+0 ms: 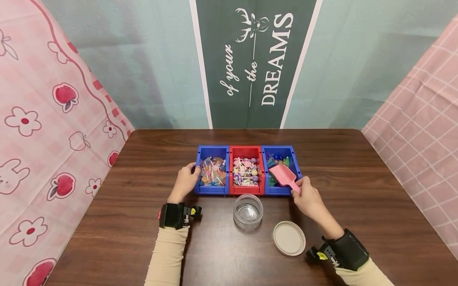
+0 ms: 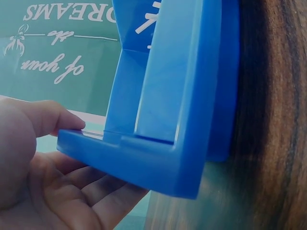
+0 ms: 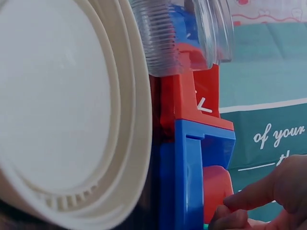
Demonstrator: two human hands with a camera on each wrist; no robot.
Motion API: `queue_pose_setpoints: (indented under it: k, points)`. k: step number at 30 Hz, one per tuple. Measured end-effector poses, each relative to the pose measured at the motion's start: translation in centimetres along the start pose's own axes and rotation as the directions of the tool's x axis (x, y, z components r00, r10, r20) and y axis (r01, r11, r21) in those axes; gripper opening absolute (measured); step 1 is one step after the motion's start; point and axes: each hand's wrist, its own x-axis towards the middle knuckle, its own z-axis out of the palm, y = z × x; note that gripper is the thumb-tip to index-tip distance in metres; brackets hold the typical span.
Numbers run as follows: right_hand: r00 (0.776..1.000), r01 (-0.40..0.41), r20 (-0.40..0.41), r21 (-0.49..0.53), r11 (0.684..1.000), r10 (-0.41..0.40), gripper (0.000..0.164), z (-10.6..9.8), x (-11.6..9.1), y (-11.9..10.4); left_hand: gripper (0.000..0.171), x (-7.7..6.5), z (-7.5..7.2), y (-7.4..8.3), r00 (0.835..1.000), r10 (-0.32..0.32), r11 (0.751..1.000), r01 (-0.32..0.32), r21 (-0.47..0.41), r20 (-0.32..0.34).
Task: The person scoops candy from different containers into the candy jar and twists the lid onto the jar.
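Right hand (image 1: pixel 309 197): grip closed on handle of pink scoop (image 1: pixel 283 174), which hides some candy (image 1: pixel 287 161) in right blue bin (image 1: pixel 280 191); contact unclear. Left hand (image 1: pixel 185 178): grip pinching left blue bin (image 1: pixel 212 191). Lid (image 3: pixel 57 96) blocks much of right wrist view. Jar (image 1: pixel 247 214) near red bin (image 1: pixel 247 190).

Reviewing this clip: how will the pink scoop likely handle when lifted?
The pink scoop is probably stiff, as its shape looks crisply moulded though the right hand holds only one end. Its thin-looking walls suggest it is light for its size. Its wide mouth looks open at the front, so a load might slide out if tipped forward.
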Motion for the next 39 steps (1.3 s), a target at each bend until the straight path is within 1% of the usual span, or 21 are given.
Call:
queue_pose_setpoints:
  k: [7,18,24,28,33,39]
  points:
    - [0.999,-0.041,0.029,-0.008,0.999,0.041,0.023,-0.5,0.4,-0.2,0.044,0.0,0.1,-0.1,1.0,0.002,1.0,-0.002,-0.003,0.005]
    - [0.999,-0.028,0.035,-0.042,0.999,0.029,0.022,-1.2,0.9,-0.5,0.045,0.0,0.1,-0.3,1.0,0.002,1.0,-0.002,0.003,0.025]
    - [0.999,-0.005,0.041,-0.064,0.998,0.007,0.023,-1.8,1.2,-0.8,0.045,-0.1,0.0,-0.2,0.999,-0.005,1.0,0.005,-0.006,0.041]
    - [0.999,0.016,0.035,-0.08,0.997,-0.013,0.024,-2.2,1.5,-1.0,0.045,-0.1,-0.1,-0.3,0.999,-0.004,1.0,0.004,-0.006,0.039]
    - [0.999,0.026,0.026,-0.08,0.996,-0.024,0.024,-2.8,1.9,-1.1,0.045,0.0,-0.2,-0.2,0.999,0.002,1.0,-0.002,-0.003,0.039]
    - [0.999,0.027,0.045,-0.094,0.995,-0.023,0.027,-3.8,2.3,-1.5,0.045,-0.1,-0.2,-0.1,0.999,0.003,1.0,-0.003,-0.007,0.045]
